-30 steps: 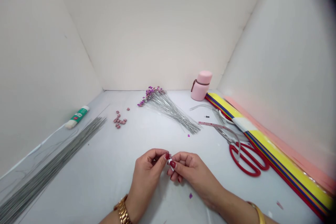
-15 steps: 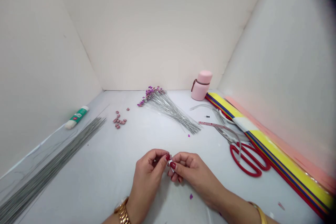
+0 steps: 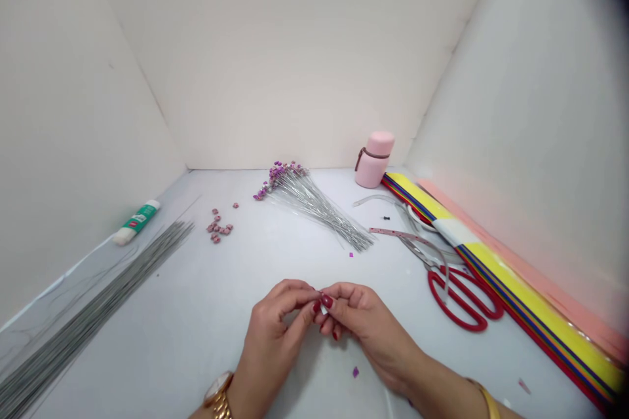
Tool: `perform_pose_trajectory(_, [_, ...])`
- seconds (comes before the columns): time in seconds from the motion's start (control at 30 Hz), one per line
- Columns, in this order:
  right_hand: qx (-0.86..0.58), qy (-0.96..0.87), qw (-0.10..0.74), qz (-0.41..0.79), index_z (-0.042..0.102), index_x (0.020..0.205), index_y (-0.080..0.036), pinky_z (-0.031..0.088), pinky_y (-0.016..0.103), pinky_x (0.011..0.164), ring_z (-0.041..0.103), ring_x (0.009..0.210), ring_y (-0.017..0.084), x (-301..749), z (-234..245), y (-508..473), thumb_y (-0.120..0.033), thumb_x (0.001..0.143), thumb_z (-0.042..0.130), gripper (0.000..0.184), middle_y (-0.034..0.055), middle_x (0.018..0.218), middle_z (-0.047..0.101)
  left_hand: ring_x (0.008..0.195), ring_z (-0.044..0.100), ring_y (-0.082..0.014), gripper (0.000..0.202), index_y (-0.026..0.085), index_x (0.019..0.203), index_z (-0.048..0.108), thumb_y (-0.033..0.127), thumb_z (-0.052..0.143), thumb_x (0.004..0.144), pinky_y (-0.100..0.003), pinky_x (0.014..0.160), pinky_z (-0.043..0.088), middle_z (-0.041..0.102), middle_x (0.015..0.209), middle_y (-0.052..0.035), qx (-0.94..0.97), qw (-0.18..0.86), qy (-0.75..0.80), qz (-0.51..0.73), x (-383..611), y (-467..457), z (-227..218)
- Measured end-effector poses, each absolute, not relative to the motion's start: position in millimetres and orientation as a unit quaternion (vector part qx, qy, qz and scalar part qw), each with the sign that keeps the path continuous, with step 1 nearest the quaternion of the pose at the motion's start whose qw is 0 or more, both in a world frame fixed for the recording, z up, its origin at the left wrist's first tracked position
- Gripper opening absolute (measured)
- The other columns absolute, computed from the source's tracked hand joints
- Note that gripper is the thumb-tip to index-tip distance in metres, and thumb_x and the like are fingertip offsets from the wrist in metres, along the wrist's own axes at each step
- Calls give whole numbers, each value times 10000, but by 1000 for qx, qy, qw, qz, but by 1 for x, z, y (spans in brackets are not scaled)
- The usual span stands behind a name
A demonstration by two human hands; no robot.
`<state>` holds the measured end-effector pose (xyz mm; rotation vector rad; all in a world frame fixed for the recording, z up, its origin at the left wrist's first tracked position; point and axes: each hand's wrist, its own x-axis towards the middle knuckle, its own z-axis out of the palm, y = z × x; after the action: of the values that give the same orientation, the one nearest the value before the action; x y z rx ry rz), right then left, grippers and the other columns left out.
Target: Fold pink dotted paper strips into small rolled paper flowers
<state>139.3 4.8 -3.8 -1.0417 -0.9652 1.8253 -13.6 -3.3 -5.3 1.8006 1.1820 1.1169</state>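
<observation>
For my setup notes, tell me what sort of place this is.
Probably a handicraft workspace: red-handled scissors, beaded silver wires and coloured craft sheets lie on a white work surface.

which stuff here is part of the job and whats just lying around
Job, likely: left hand, right hand, small white piece pinched between them, silver wires with purple tips, loose pink pieces, bare grey wires.

Lying about: pink bottle, green-and-white tube, red-handled scissors, coloured paper strips.
</observation>
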Motion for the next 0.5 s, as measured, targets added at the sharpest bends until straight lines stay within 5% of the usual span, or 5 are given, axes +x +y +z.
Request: perform_pose_trajectory(0.5, [-473,-502,370,622,609,698,-114,376,203,505,503,521,89,139,-5,6,-347,748,591,239,15,598,600,656,595,-163,103,122,756,619,211,566,753,-268,653,457,662,665,-47,478,597,470,441,-8,-1,-3])
